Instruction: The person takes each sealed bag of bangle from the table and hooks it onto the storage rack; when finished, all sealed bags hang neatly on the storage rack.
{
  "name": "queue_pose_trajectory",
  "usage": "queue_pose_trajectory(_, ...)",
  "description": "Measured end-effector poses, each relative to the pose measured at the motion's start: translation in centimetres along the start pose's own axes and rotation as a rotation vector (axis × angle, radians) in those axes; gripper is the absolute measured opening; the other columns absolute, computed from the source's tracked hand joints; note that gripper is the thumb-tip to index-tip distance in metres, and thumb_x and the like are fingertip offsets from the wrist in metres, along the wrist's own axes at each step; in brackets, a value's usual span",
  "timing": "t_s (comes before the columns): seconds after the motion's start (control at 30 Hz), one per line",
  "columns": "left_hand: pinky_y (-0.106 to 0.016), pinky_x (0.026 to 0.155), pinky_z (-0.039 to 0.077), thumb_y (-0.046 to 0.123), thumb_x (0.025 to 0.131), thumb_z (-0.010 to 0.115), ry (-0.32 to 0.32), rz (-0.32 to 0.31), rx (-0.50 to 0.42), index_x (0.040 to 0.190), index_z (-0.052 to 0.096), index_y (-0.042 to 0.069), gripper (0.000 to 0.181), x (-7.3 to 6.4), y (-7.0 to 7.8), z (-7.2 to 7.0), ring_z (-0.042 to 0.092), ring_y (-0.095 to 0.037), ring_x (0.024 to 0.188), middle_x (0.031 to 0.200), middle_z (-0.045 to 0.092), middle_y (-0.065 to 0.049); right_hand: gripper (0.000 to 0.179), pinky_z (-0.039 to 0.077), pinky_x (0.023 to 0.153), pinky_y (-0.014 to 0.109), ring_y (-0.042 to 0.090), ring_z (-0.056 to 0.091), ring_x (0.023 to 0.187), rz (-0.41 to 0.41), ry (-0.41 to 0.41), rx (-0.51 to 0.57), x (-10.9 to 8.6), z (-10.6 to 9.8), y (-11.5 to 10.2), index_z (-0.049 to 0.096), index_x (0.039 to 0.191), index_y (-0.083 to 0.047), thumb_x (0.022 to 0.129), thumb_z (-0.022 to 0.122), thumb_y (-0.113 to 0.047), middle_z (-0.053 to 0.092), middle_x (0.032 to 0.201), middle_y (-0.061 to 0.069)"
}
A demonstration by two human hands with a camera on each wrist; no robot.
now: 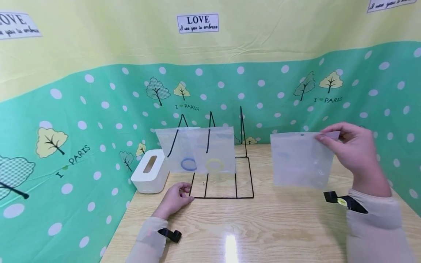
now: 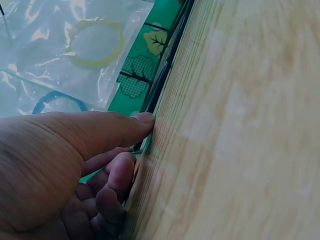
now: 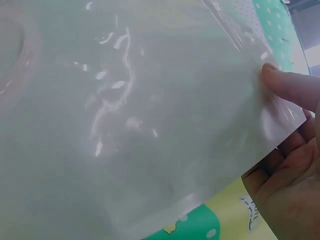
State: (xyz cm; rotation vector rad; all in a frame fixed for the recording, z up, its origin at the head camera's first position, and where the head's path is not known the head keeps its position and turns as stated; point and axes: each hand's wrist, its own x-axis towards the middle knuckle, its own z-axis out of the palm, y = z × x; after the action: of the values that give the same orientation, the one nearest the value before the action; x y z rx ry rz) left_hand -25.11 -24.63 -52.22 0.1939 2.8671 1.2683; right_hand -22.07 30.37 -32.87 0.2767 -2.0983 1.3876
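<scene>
My left hand (image 1: 172, 200) pinches the front left corner of a black wire display rack (image 1: 223, 198), thumb on the wire and fingers curled beneath it. Two translucent zip bags hang from the rack's prongs: one bag (image 1: 169, 142) with a blue ring (image 1: 188, 169) in it, the other (image 1: 223, 144) with a yellow ring (image 1: 214, 171). The rightmost prong (image 1: 241, 126) carries no bag. To the right of the rack, my right hand (image 1: 356, 148) holds a third zip bag (image 1: 300, 157) up by its top right corner. A faint pinkish ring (image 3: 27, 60) shows inside it in the right wrist view.
A white tissue box (image 1: 149, 175) stands left of the rack. The wooden table (image 1: 273, 223) spreads out in front. A green and yellow patterned curtain (image 1: 108, 84) encloses the back and sides.
</scene>
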Motion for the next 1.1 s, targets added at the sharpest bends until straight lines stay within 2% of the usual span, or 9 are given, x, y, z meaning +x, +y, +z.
queue_pose_trajectory(0.27,-0.030,0.070,0.050,0.011,0.085,0.089,-0.002,-0.002,-0.006,0.128,0.069,0.004,0.047,0.1,-0.1,0.0,0.059,-0.014,0.078,0.102,0.065,-0.003,0.014,0.044,0.054,0.020,0.013,0.056,0.066,-0.050,-0.002,-0.013,-0.4,1.2,-0.3,0.075,0.100,0.006,0.089,0.082,0.001,0.072,0.088,-0.002)
queue_pose_trajectory(0.63,-0.030,0.070,0.050,0.011,0.085,0.089,0.004,0.006,-0.004,0.127,0.069,0.004,0.048,0.4,-0.4,0.1,0.059,-0.013,0.078,0.101,0.065,-0.002,0.011,0.042,0.054,0.020,0.014,0.056,0.064,-0.118,0.052,0.033,-0.6,2.4,-1.2,0.075,0.097,0.010,0.086,0.080,0.010,0.075,0.089,-0.002)
queue_pose_trajectory(0.8,-0.029,0.069,0.050,0.011,0.085,0.089,0.001,0.002,-0.011,0.128,0.068,0.003,0.048,0.4,-0.3,0.1,0.059,-0.014,0.078,0.101,0.065,-0.002,0.012,0.042,0.054,0.019,0.014,0.055,0.063,-0.177,0.054,0.122,-0.7,3.0,-1.4,0.073,0.095,0.015,0.084,0.078,0.017,0.074,0.088,0.001)
queue_pose_trajectory(1.1,-0.029,0.070,0.050,0.010,0.085,0.089,0.000,0.012,-0.012,0.128,0.068,0.002,0.048,0.4,-0.3,0.1,0.059,-0.014,0.078,0.101,0.065,-0.002,0.012,0.043,0.054,0.019,0.016,0.057,0.060,-0.184,0.018,0.360,-1.1,4.3,-2.3,0.070,0.094,0.019,0.083,0.075,0.022,0.076,0.085,0.007)
